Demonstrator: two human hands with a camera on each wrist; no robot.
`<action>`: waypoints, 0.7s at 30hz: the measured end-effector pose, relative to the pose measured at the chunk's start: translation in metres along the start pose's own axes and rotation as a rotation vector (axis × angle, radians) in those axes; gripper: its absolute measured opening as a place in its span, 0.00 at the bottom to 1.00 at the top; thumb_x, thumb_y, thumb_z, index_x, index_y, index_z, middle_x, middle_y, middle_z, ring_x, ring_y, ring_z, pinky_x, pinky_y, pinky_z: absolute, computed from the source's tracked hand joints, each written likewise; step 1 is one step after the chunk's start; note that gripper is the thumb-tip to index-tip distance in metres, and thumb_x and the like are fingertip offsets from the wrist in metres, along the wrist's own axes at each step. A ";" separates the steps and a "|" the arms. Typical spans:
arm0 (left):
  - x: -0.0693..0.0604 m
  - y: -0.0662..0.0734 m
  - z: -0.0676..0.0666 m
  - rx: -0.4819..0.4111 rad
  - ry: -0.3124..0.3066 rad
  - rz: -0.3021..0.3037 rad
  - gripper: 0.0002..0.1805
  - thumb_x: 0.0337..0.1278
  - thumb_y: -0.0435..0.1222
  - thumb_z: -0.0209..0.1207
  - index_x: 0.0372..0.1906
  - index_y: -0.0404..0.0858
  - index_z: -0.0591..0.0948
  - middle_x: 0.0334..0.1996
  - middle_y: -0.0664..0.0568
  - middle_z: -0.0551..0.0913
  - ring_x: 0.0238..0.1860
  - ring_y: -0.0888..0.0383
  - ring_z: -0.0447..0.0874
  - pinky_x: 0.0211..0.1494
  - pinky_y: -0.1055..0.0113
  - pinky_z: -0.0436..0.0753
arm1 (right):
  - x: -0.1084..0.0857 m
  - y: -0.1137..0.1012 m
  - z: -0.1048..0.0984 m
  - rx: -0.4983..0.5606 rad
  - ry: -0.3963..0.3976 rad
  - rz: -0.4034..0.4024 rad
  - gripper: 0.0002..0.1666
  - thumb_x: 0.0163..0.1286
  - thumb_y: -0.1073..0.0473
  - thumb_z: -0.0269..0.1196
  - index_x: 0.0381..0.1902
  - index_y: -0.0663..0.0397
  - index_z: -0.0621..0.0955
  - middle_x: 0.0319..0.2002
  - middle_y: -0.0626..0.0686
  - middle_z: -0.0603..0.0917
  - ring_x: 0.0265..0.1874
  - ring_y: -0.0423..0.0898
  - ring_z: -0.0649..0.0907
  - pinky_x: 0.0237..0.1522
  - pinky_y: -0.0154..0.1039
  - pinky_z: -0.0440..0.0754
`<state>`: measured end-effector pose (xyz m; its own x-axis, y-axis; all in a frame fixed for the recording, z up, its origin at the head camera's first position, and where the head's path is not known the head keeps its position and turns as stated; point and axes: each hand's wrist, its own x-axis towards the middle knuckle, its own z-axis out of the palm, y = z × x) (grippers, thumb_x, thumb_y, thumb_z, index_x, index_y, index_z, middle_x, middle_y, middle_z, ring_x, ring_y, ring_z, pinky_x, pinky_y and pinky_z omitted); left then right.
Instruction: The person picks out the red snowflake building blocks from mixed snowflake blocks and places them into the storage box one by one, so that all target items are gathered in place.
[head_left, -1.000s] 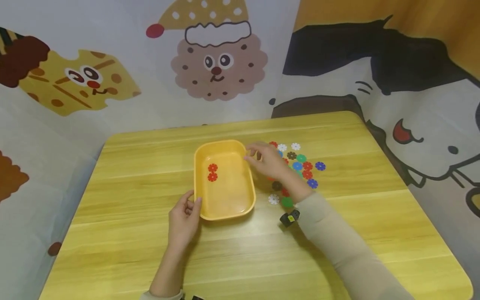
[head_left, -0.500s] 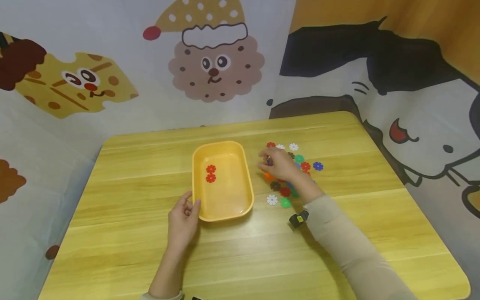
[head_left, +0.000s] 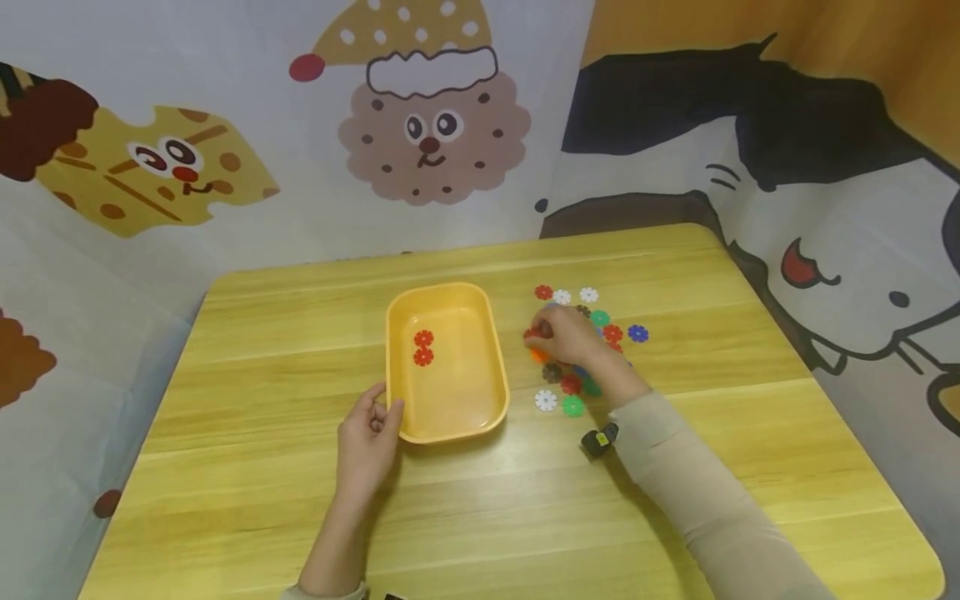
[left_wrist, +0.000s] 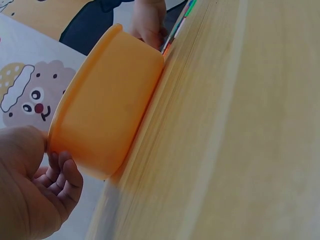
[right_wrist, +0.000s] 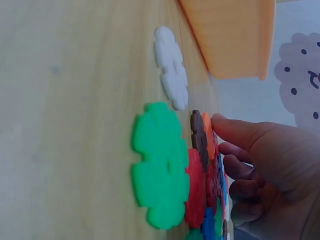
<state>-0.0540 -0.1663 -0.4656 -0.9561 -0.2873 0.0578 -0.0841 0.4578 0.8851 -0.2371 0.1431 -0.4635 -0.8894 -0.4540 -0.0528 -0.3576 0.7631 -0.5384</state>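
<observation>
Yellow tray on the counter, head view: one, with two red discs inside; right grip seemingly pinching another red disc at the pile. Left wrist view: left grip pinching the rim. Right wrist view: one white disc, one green disc, likely light, stiff, best edge-held; pile overlapped, uncountable.

Beige sleeves; black wrist device, yellow mark; bare hands.

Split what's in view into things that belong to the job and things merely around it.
Seemingly in the job:
yellow tray, gripped by the left hand
two red flower discs inside it
loose coloured flower discs beside it, at the right hand

Merely around:
table
cartoon backdrop
black wrist device
</observation>
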 end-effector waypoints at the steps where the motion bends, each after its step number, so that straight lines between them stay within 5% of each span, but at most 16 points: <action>1: 0.000 0.000 0.000 0.000 -0.001 -0.001 0.22 0.70 0.33 0.60 0.64 0.28 0.75 0.25 0.48 0.77 0.21 0.60 0.71 0.23 0.72 0.71 | 0.001 0.000 -0.001 0.000 -0.008 0.009 0.15 0.68 0.50 0.70 0.41 0.55 0.84 0.30 0.50 0.82 0.24 0.45 0.79 0.32 0.41 0.78; 21: 0.000 0.000 0.000 -0.007 0.001 0.004 0.23 0.69 0.32 0.61 0.64 0.28 0.75 0.25 0.48 0.76 0.22 0.59 0.70 0.23 0.73 0.71 | 0.010 -0.001 -0.009 -0.009 -0.125 0.070 0.19 0.64 0.50 0.73 0.44 0.58 0.83 0.33 0.51 0.82 0.33 0.48 0.79 0.39 0.44 0.79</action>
<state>-0.0540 -0.1663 -0.4656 -0.9561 -0.2866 0.0618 -0.0784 0.4528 0.8882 -0.2485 0.1418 -0.4563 -0.8700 -0.4527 -0.1952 -0.2985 0.7988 -0.5224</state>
